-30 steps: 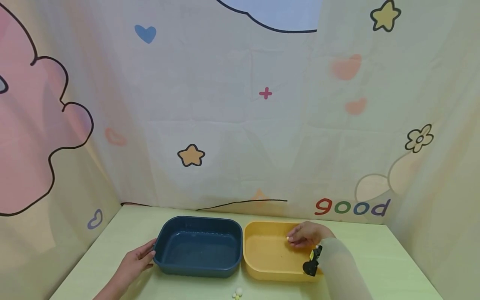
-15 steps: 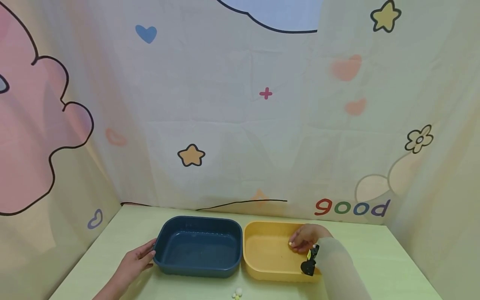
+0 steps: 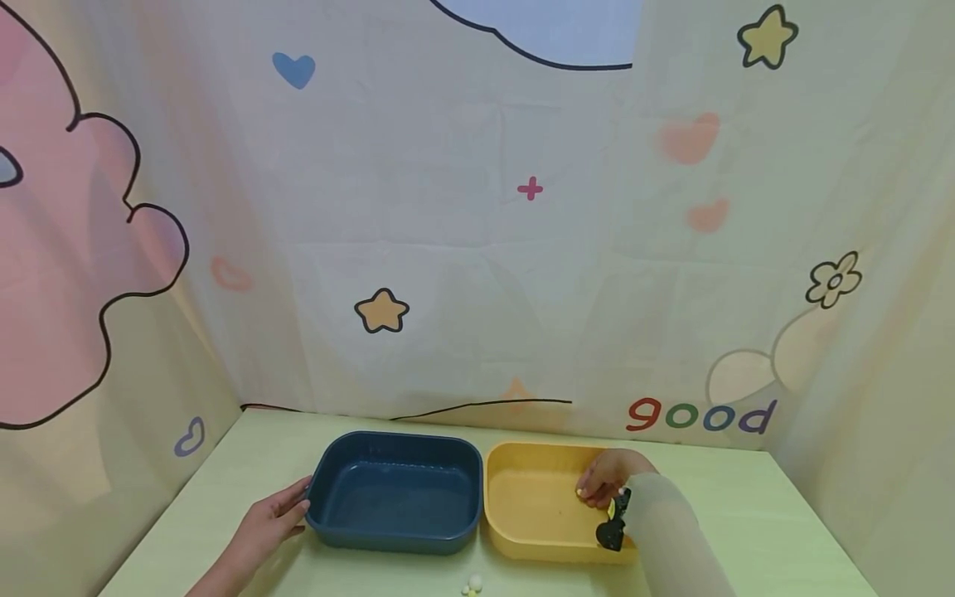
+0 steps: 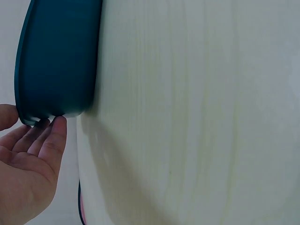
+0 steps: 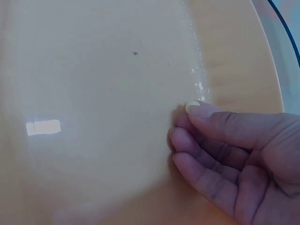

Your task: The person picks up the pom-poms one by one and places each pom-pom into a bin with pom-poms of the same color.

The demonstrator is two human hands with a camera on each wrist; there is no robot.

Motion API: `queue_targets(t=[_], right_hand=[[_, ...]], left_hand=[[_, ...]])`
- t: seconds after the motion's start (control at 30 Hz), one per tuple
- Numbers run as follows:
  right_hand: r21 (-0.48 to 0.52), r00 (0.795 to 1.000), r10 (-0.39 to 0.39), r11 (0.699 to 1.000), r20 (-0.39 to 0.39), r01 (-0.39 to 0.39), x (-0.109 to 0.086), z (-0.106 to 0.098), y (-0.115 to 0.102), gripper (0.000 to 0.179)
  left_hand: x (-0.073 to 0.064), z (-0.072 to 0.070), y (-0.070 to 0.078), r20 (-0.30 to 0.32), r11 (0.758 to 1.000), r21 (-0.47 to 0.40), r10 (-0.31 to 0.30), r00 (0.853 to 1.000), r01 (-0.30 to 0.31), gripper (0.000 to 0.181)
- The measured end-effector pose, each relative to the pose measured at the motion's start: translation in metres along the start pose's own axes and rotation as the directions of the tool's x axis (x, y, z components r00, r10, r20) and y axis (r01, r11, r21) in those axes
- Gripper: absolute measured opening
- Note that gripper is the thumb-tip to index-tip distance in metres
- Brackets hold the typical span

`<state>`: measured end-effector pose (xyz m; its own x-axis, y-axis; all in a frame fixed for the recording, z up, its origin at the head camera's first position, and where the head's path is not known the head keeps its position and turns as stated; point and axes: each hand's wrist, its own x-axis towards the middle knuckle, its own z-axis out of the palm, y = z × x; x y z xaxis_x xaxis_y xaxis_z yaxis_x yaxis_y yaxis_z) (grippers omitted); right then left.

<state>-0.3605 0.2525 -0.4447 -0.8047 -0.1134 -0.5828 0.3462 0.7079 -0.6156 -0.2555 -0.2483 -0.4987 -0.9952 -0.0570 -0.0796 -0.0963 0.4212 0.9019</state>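
My left hand (image 3: 263,524) holds the left end of a dark blue rectangular tray (image 3: 395,543). In the left wrist view its thumb lies over the rim and its fingertips (image 4: 58,124) curl against the underside. Inside the yellow tray (image 3: 552,550), by its right end, is my right hand (image 3: 606,479). Its thumb and forefinger appear to pinch a small pale yellow piece (image 5: 191,107), mostly hidden by the fingers. The other fingers are curled close to the tray floor. Small white and yellow pieces (image 3: 473,585) lie together on the table in front of the trays.
Both trays stand side by side on a pale green table (image 3: 746,514). A printed cloth (image 3: 477,249) hangs behind and at the sides. A black strap piece (image 3: 613,522) hangs at the right wrist, over the yellow tray's near edge. A tiny dark speck (image 5: 135,53) marks the yellow tray floor.
My right hand has moved a little nearer and slightly right inside the yellow tray, lower in the head view. The left hand and both trays have stayed put.
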Motion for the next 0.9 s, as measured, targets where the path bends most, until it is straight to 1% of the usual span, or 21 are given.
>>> queue_targets(t=[0.13,0.2,0.27,0.33,0.47,0.63,0.83,0.9], right_hand=[[-0.014,1.000,-0.001,1.000,0.000,0.001,0.001,0.001,0.000,0.008],[-0.018,1.000,-0.003,1.000,-0.003,0.003,0.002,0.002,0.000,0.008],[-0.020,1.000,-0.006,1.000,-0.008,0.006,0.003,0.002,0.001,0.008],[-0.028,1.000,-0.015,0.999,-0.003,0.015,0.004,0.001,0.002,0.008],[-0.012,1.000,-0.020,1.000,0.000,0.020,0.009,0.000,0.006,0.008],[0.039,0.999,-0.032,0.999,0.002,0.032,0.011,0.000,0.010,0.011],[0.099,0.998,-0.058,0.993,0.003,0.058,0.007,-0.001,0.010,0.013],[0.127,0.997,-0.072,0.989,0.002,0.071,0.005,-0.002,0.010,0.013]], left_hand=[[0.000,0.000,0.001,-0.001,1.000,-0.008,-0.006,1.000,0.006,0.048],[0.000,-0.001,0.000,0.002,1.000,-0.006,0.004,1.000,-0.004,0.049],[0.000,0.000,0.001,-0.002,1.000,-0.008,-0.003,1.000,0.003,0.048],[0.000,0.000,0.001,0.000,1.000,-0.009,0.004,1.000,-0.004,0.048],[0.000,0.001,0.001,-0.004,1.000,-0.014,0.002,1.000,-0.002,0.047],[0.000,0.000,0.000,-0.008,1.000,-0.008,0.008,1.000,-0.008,0.048],[0.000,0.001,0.002,-0.019,1.000,-0.006,-0.004,1.000,0.004,0.047],[0.000,0.001,0.001,-0.014,1.000,0.001,0.006,1.000,-0.006,0.047]])
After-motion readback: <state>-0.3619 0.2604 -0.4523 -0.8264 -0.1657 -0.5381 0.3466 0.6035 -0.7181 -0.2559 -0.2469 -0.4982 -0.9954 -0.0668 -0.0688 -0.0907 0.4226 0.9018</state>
